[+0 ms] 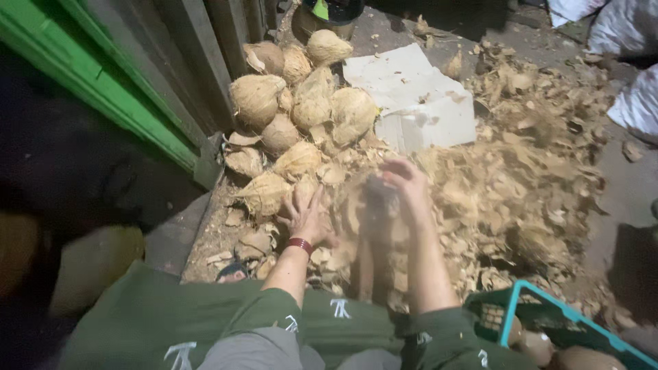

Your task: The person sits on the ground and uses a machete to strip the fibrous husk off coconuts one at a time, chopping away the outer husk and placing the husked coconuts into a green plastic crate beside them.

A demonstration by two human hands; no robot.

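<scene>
Fibrous coconut (266,193) lies just beyond the left hand (306,216) fingertips.

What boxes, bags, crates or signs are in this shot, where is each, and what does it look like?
Cardboard box: behind the coconut pile, flattened, pale grey-white.
Sacks: top right corner, white and bulging.
Plastic crate: bottom right, green with a teal rim, holding husked coconuts.
No signs or screens show.
</scene>
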